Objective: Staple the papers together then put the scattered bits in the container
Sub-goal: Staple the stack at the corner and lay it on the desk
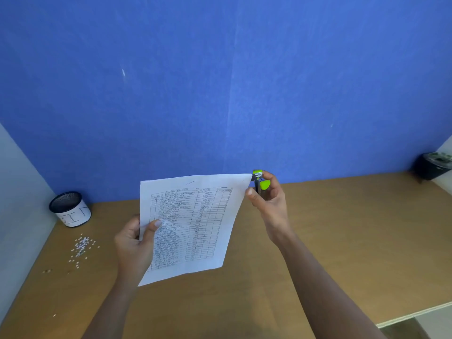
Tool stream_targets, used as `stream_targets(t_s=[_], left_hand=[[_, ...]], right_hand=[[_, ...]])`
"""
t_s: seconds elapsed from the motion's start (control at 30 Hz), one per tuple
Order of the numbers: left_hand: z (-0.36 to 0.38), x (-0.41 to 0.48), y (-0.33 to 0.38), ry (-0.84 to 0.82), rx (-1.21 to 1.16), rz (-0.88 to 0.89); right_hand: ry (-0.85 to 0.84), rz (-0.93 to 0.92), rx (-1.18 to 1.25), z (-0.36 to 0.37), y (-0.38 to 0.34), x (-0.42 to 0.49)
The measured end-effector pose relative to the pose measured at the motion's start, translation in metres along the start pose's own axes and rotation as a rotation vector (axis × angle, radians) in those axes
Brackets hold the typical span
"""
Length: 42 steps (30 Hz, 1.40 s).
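My left hand holds the white papers, printed with a table, by their left edge, lifted above the desk. My right hand grips a small green and silver stapler right at the papers' top right corner. Small white scattered bits lie on the wooden desk at the left. Behind them stands a black mesh container with a white label, in the back left corner.
A blue partition rises behind the desk. A black device sits in the far right corner. A grey wall borders the left side. The desk's front edge drops off at the lower right.
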<state>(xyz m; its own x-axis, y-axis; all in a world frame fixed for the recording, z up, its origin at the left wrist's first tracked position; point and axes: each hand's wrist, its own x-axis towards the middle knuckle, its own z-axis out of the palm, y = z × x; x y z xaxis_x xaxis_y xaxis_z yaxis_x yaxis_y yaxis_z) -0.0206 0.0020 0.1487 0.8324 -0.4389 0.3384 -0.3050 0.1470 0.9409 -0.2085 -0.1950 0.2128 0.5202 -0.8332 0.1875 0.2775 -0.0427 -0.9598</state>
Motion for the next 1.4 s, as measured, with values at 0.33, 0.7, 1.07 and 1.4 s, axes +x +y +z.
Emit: stream_targets(t_s=[0.33, 0.7, 1.07, 1.4], left_hand=[[0.001, -0.004, -0.001, -0.004, -0.009, -0.028], [0.004, -0.002, -0.011, -0.060, -0.008, -0.100], [0.032, -0.005, 0.019, -0.075, 0.232, -0.386], [0.054, -0.001, 0.112, -0.410, -0.184, -0.412]], right_hand=[[0.094, 0.004, 0.040, 0.009, -0.008, 0.003], [0.051, -0.041, 0.029, 0.019, -0.016, 0.001], [0.021, -0.227, -0.089, 0.045, -0.010, -0.016], [-0.062, -0.705, -0.496, 0.065, 0.016, -0.045]])
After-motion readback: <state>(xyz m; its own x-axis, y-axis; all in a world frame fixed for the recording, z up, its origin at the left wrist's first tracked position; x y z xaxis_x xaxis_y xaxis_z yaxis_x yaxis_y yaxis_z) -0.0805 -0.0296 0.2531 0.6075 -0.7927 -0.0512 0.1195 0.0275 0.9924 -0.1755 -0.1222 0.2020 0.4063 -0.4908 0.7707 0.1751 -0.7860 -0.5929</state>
